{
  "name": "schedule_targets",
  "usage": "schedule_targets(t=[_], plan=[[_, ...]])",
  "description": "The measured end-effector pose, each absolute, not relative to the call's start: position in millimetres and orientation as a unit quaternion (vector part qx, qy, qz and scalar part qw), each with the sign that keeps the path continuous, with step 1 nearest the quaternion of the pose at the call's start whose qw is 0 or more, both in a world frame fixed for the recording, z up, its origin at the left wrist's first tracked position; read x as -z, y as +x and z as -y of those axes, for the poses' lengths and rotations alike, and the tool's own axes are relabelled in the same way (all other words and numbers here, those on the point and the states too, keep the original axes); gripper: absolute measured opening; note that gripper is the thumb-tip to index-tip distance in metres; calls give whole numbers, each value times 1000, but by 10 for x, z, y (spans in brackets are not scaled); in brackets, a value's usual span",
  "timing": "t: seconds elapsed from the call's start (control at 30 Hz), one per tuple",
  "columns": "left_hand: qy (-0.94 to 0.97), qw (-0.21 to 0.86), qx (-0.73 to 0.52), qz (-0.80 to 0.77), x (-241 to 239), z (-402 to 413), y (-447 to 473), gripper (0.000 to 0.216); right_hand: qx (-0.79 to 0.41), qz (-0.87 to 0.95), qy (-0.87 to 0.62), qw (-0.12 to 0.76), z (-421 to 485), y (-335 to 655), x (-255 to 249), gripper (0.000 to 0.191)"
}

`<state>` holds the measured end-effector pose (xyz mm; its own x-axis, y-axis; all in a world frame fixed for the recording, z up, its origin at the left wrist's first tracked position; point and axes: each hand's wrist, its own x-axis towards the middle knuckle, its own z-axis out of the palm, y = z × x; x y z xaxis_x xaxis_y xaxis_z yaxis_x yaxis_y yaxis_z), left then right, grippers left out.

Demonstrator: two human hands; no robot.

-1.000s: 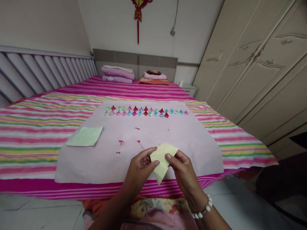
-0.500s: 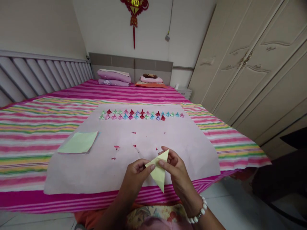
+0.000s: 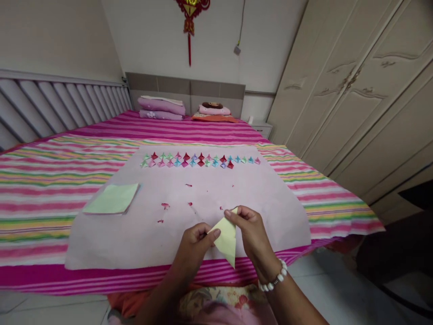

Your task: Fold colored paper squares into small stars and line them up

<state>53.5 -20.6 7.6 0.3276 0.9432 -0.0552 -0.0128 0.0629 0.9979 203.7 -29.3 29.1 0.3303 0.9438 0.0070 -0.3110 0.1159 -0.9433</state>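
A pale yellow sheet of origami paper (image 3: 226,239), folded to a pointed shape, is held above the near edge of a large white sheet (image 3: 111,248). My left hand (image 3: 196,243) pinches its left corner between thumb and fingers. At the top corner, my right hand (image 3: 248,225) grips the paper with thumb and bent fingers; a white bead bracelet (image 3: 275,277) circles that wrist. The paper's lowest point hangs down between the hands. Farther back, small folded paper pieces (image 3: 200,161) in several colours stand in two rows.
A stack of square paper (image 3: 113,198), light green on top, lies on the left of the white sheet. Red marks (image 3: 165,206) dot the sheet's middle. Beneath is a striped bedspread (image 3: 37,198). Folded bedding (image 3: 161,108) rests by the headboard; a wardrobe (image 3: 365,85) stands at right.
My right thumb and fingers have shifted from the paper's middle up to its top corner. The left hand keeps its pinch. The camera view has shifted slightly.
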Motion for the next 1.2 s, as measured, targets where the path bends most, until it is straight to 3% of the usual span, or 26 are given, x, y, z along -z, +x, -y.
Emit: schedule_targets(t=[0.1, 0.17, 0.33, 0.53, 0.8, 1.2], plan=[[527, 599, -421, -431, -102, 210, 530, 31, -470, 314, -446, 694, 300, 2106, -279, 25], [496, 602, -445, -439, -111, 218, 529, 31, -502, 308, -431, 684, 347, 2118, -248, 34], [466, 609, -471, -435, -95, 237, 551, 31, -566, 389, -439, 579, 511, 1984, -192, 35], [465, 586, -488, -450, 14, 216, 537, 32, -506, 396, -517, 566, 540, 1930, -188, 29], [360, 730, -468, -344, 61, 219, 516, 35, -574, 383, -433, 580, 568, 1972, -218, 33], [364, 791, -407, -277, 25, 307, 547, 33, -589, 359, -432, 581, 554, 1991, -227, 24]])
